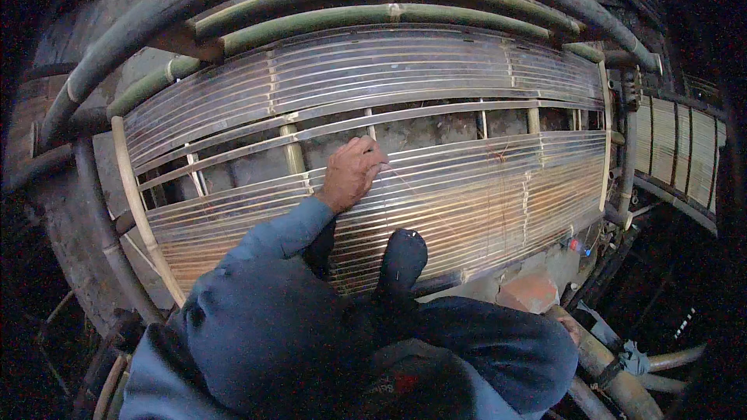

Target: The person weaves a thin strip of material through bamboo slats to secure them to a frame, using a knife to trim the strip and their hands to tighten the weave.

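Three thick green bamboo poles (373,19) arch across the top above the wide panel of thin split-bamboo slats (467,194), which lies flat beneath the person. Two pale end strips (140,210) frame the panel at left and right. The left hand (352,173) rests near the panel's middle gap, fingers curled nearly closed, pinching a thin reddish thread (405,185) that runs rightward over the slats. One dark-socked foot (402,258) presses on the lower slats. The right hand (570,328), mostly hidden behind the knee, cannot be judged. A small red-and-blue object (573,246) lies right of the panel.
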Motion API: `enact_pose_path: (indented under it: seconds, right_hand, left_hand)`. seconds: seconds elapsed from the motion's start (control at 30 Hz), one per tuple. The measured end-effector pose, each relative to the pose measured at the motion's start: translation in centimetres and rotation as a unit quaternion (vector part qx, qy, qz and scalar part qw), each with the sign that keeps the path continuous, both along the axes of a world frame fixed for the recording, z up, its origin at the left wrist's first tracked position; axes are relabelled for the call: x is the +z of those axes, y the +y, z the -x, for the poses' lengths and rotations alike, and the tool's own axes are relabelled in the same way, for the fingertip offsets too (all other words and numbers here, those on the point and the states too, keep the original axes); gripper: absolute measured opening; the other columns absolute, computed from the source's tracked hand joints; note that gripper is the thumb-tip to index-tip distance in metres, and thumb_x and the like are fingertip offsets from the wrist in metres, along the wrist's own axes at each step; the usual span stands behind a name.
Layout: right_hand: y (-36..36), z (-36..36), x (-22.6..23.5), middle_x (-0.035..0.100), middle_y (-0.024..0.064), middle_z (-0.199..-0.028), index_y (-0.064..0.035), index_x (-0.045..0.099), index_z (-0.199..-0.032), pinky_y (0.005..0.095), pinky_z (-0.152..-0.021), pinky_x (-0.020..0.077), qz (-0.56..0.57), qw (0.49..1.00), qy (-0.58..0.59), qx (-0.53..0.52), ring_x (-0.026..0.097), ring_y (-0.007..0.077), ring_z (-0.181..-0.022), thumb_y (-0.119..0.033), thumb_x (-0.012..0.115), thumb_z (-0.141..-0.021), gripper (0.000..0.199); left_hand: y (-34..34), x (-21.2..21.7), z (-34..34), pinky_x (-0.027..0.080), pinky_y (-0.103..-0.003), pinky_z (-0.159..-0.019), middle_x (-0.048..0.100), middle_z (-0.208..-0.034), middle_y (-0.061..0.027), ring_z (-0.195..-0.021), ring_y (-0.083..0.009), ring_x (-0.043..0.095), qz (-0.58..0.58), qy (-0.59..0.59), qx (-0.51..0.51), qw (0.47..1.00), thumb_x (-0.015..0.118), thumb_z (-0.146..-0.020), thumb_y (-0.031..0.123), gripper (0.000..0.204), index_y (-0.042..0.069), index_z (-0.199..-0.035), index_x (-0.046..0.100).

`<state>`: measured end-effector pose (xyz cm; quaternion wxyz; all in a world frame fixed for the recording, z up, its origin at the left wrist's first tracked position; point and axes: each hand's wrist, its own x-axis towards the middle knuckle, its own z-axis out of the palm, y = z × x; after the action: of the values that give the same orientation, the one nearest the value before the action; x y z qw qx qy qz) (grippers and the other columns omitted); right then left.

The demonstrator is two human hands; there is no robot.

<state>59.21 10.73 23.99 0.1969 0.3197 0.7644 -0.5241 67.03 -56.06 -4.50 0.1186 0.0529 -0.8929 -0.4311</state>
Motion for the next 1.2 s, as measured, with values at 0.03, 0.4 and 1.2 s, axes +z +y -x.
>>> enact_pose_path:
  seconds: [0.03,0.4,1.2]
  right_hand:
    - [-0.4,-0.4,-0.6,0.052,0.0033,-0.078,-0.0083,0.061,-0.102,0.0325,-0.067,0.0461,-0.015,1.0,-0.013,0.006,0.051,0.0168,-0.073,-0.028,0.062,-0.1,0.02]
    - [-17.9,-0.7,-9.5,0.063,0.0174,-0.097,-0.0026,0.065,-0.114,0.0443,-0.088,0.0485,-0.595,0.623,-0.126,0.492,0.059,0.0335,-0.099,-0.023,0.062,-0.098,0.026]
    - [-55.2,7.1,-27.7,0.072,0.0066,-0.084,-0.0005,0.074,-0.09,0.0354,-0.085,0.0502,0.077,0.844,0.053,0.528,0.066,0.0166,-0.084,-0.018,0.072,-0.092,0.017]
  left_hand:
    - [0.2,-0.2,0.1,0.051,-0.045,-0.078,0.061,-0.1,-0.0123,-0.094,-0.0345,0.062,0.0,0.001,0.026,1.0,0.068,-0.089,0.011,0.012,0.007,-0.1,0.067]
    - [-0.4,-1.3,0.3,0.054,-0.045,-0.077,0.069,-0.088,-0.0215,-0.083,-0.0393,0.069,-0.074,-0.084,0.236,0.965,0.062,-0.094,0.011,0.012,0.001,-0.099,0.065]
    - [-2.1,0.9,-3.5,0.052,-0.049,-0.081,0.07,-0.095,-0.0198,-0.091,-0.0408,0.067,-0.081,-0.14,0.119,0.98,0.066,-0.093,0.029,0.027,0.004,-0.097,0.074]
